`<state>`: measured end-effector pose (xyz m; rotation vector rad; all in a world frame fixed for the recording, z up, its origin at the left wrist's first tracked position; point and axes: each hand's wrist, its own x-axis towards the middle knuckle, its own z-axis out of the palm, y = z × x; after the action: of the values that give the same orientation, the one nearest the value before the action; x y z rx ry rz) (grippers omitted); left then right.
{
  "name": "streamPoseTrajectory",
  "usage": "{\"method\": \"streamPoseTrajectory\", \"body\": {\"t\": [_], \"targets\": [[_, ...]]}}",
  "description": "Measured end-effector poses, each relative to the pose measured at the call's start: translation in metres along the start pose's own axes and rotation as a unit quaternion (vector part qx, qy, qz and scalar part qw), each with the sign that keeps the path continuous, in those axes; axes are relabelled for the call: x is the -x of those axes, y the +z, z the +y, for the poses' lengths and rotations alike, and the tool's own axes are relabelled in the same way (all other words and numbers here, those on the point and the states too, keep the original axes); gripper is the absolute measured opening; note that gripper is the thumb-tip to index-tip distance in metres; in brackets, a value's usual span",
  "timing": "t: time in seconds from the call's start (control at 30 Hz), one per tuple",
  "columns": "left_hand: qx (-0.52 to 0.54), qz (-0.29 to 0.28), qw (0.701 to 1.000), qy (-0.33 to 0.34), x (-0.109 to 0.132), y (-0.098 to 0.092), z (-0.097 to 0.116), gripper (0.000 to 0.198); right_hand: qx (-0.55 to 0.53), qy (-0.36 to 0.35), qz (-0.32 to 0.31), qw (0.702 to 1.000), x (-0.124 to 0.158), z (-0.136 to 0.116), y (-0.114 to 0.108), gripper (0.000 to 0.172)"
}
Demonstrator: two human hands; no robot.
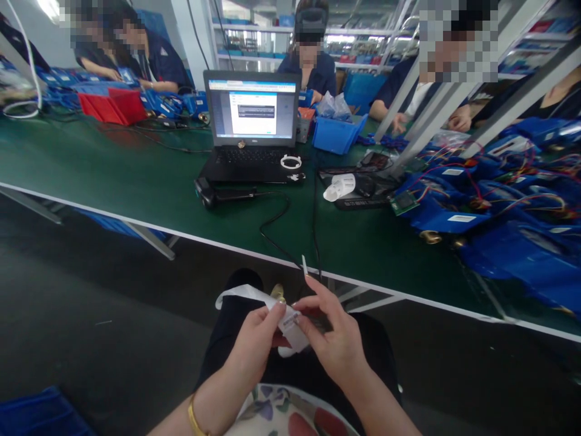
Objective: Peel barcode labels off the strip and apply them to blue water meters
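Over my lap, my left hand [256, 342] and my right hand [333, 339] meet on a white strip of label backing paper [247, 295]. Left fingers pinch the strip where a small printed label [290, 319] sits. Right thumb and fingers pinch the same label from the other side, and a small white sliver [304, 264] sticks up above that hand. A brass-coloured part [278, 293] shows just behind the strip.
A green workbench [136, 175] runs in front of me with an open laptop [252, 124], a handheld scanner [206, 192] on a black cable, a white label roll [339, 186] and blue wired packs [490, 206] at right. Blue bins [336, 133], a red bin [113, 106] and several seated people lie beyond.
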<state>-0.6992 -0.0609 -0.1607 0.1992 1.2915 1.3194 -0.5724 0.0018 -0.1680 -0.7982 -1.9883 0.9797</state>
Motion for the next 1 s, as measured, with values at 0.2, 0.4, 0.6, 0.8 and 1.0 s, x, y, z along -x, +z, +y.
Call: {"method": "streamPoseTrajectory", "body": {"t": [0.2, 0.4, 0.6, 0.8, 1.0], "targets": [[0.003, 0.014, 1.000, -0.006, -0.004, 0.000, -0.002, 0.052, 0.092, -0.111, 0.022, 0.989, 0.006, 0.000, -0.002, 0.050], [0.050, 0.038, 0.998, -0.019, -0.009, -0.002, -0.004, 0.050, -0.004, -0.105, 0.041, 0.994, 0.017, -0.014, -0.015, 0.049], [0.084, -0.016, 0.996, 0.016, 0.003, 0.005, -0.002, 0.064, 0.053, -0.057, 0.093, 0.993, 0.007, -0.011, -0.017, 0.051], [0.118, -0.047, 0.992, 0.026, 0.007, 0.002, 0.003, 0.055, 0.008, -0.034, 0.048, 0.998, 0.008, -0.005, -0.001, 0.054], [0.148, 0.031, 0.984, 0.099, 0.003, -0.022, 0.038, 0.043, 0.044, 0.007, 0.018, 0.999, 0.028, 0.010, -0.018, 0.052]]}}
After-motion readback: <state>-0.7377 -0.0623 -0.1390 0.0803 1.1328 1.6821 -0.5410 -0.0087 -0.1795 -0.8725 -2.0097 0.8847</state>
